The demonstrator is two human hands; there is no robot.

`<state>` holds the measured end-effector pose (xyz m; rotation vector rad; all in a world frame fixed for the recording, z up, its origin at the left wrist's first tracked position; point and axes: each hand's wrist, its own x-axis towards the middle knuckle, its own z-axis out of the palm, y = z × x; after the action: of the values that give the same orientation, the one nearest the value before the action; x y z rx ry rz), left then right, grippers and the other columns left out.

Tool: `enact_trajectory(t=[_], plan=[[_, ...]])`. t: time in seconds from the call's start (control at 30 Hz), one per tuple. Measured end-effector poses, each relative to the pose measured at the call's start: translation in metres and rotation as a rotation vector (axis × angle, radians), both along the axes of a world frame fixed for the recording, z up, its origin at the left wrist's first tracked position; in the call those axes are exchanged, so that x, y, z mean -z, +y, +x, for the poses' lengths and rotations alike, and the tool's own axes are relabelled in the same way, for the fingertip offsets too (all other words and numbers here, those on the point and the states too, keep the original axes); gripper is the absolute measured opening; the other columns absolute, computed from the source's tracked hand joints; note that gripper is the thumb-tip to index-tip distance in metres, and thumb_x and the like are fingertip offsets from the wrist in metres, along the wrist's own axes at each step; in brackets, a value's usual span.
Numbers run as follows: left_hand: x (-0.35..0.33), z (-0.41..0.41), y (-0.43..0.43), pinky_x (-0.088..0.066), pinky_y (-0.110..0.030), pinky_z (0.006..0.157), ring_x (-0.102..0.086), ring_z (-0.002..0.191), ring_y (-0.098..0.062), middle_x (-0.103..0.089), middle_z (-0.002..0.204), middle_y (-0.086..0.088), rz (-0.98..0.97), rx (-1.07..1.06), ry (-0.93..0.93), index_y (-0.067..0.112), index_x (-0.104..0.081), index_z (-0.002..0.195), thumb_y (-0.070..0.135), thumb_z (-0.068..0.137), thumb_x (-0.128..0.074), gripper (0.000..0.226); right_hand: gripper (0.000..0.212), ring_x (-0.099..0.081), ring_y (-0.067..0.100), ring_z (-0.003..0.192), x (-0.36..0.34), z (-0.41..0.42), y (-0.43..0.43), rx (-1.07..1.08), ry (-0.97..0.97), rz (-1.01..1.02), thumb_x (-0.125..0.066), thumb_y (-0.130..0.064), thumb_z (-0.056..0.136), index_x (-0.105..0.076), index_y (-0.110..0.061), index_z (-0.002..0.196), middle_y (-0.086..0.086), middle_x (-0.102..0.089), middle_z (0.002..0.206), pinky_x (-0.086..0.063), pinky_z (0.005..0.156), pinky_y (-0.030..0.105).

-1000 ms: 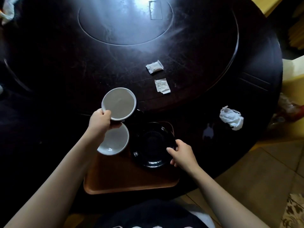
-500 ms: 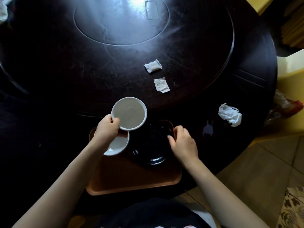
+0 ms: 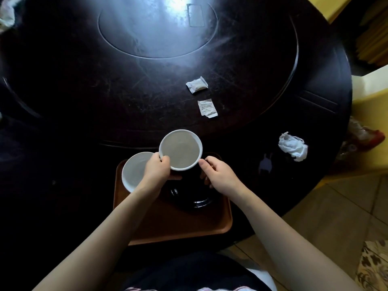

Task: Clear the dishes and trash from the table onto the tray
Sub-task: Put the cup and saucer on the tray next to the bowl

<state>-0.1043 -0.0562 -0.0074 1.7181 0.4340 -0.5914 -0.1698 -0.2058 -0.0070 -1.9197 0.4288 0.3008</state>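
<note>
A brown tray [image 3: 172,227] lies at the near edge of the dark round table [image 3: 126,91]. My left hand [image 3: 156,172] pinches the rim of a white bowl [image 3: 181,150] and holds it above the tray's far side. A second white bowl [image 3: 134,169] rests on the tray's left part, partly hidden by my wrist. A black plate [image 3: 189,198] sits on the tray under both hands. My right hand [image 3: 218,175] has its fingers curled at the plate's far right edge, thumb close to the held bowl. Two white sachets [image 3: 197,85] [image 3: 207,108] and a crumpled white napkin [image 3: 292,147] lie on the table.
A raised round turntable [image 3: 157,34] fills the table's middle. A light cloth or paper [image 3: 7,13] shows at the far left edge. Yellow furniture [image 3: 369,114] and a tiled floor [image 3: 325,217] lie to the right of the table.
My left hand carried the white bowl rightward, from beside the tray to over the black plate. My right hand slid up the plate's right edge toward the bowl.
</note>
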Motion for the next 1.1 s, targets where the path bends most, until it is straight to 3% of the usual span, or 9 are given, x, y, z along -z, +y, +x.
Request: enact_trajectory(t=[0.13, 0.23, 0.33, 0.5, 0.6, 0.7, 0.8, 0.93, 1.1], plan=[[-0.001, -0.010, -0.002, -0.058, -0.028, 0.048, -0.066, 0.070, -0.028, -0.056, 0.112, -0.017, -0.086, -0.029, 0.020, 0.006, -0.046, 0.106, 0.013, 0.095, -0.039, 0.015, 0.032, -0.045, 0.001, 0.045, 0.002, -0.002, -0.010, 0.019, -0.009, 0.111, -0.046, -0.029, 0.095, -0.044, -0.018, 0.065, -0.004, -0.051, 0.061, -0.037, 0.047, 0.016], [-0.001, -0.017, -0.003, -0.059, -0.029, 0.051, -0.068, 0.061, -0.023, -0.057, 0.111, -0.018, -0.133, -0.033, 0.031, 0.004, -0.048, 0.110, 0.013, 0.095, -0.042, 0.019, 0.032, -0.047, 0.001, 0.043, 0.001, -0.004, -0.020, -0.035, -0.014, 0.074, -0.047, -0.029, 0.095, -0.046, -0.018, 0.065, -0.004, -0.053, 0.061, -0.040, 0.050, 0.020], [0.002, -0.027, -0.004, -0.059, -0.026, 0.053, -0.068, 0.049, -0.015, -0.059, 0.104, -0.016, -0.126, -0.016, 0.067, -0.002, -0.050, 0.111, 0.011, 0.094, -0.044, 0.023, 0.030, -0.054, -0.003, 0.049, -0.004, -0.005, -0.031, -0.150, -0.030, -0.096, -0.047, -0.030, 0.095, -0.050, -0.012, 0.071, 0.002, -0.059, 0.067, -0.044, 0.060, 0.023], [0.004, -0.050, -0.008, -0.059, -0.027, 0.055, -0.066, 0.065, -0.022, -0.062, 0.094, -0.011, -0.130, -0.011, 0.128, 0.009, -0.053, 0.089, 0.011, 0.093, -0.046, 0.008, 0.028, -0.057, 0.018, 0.071, -0.002, -0.002, -0.050, -0.344, -0.118, -0.354, -0.048, -0.029, 0.095, -0.054, -0.004, 0.084, 0.006, -0.060, 0.075, -0.042, 0.067, 0.031], [0.008, -0.063, -0.010, -0.060, -0.030, 0.059, -0.066, 0.067, -0.021, -0.062, 0.099, -0.012, -0.126, -0.039, 0.157, 0.008, -0.053, 0.093, 0.010, 0.092, -0.048, 0.005, 0.023, -0.053, 0.017, 0.075, 0.006, -0.003, -0.056, -0.444, -0.129, -0.381, -0.050, -0.025, 0.094, -0.057, -0.004, 0.089, 0.002, -0.056, 0.079, -0.040, 0.068, 0.029], [0.015, -0.072, -0.011, -0.060, -0.037, 0.067, -0.066, 0.069, -0.018, -0.059, 0.108, -0.016, -0.023, -0.048, 0.174, -0.002, -0.050, 0.108, 0.013, 0.090, -0.054, 0.024, 0.022, -0.052, 0.015, 0.081, 0.013, -0.005, -0.061, -0.518, -0.123, -0.385, -0.052, -0.024, 0.093, -0.059, -0.003, 0.098, 0.004, -0.058, 0.087, -0.040, 0.072, 0.026], [0.016, -0.078, -0.011, -0.058, -0.040, 0.075, -0.064, 0.077, -0.017, -0.058, 0.111, -0.013, 0.090, -0.018, 0.145, 0.000, -0.051, 0.107, 0.019, 0.086, -0.059, 0.030, 0.022, -0.053, 0.014, 0.085, 0.015, -0.002, -0.065, -0.548, -0.129, -0.381, -0.054, -0.023, 0.092, -0.059, -0.005, 0.104, 0.007, -0.061, 0.095, -0.041, 0.077, 0.024], [0.012, -0.080, -0.013, -0.057, -0.024, 0.060, -0.062, 0.074, -0.012, -0.055, 0.107, -0.009, 0.090, 0.016, 0.137, 0.003, -0.048, 0.105, 0.023, 0.088, -0.057, 0.027, 0.025, -0.058, 0.021, 0.095, 0.018, 0.005, -0.071, -0.584, -0.133, -0.398, -0.056, -0.023, 0.091, -0.060, -0.005, 0.107, 0.011, -0.064, 0.102, -0.041, 0.082, 0.026], [0.009, -0.081, -0.015, -0.059, -0.037, 0.070, -0.065, 0.074, -0.019, -0.054, 0.108, -0.013, 0.004, -0.058, 0.168, 0.000, -0.046, 0.105, 0.020, 0.087, -0.060, 0.030, 0.028, -0.059, 0.023, 0.099, 0.022, 0.013, -0.075, -0.612, -0.166, -0.409, -0.058, -0.024, 0.090, -0.060, -0.006, 0.111, 0.011, -0.065, 0.106, -0.044, 0.085, 0.028]])
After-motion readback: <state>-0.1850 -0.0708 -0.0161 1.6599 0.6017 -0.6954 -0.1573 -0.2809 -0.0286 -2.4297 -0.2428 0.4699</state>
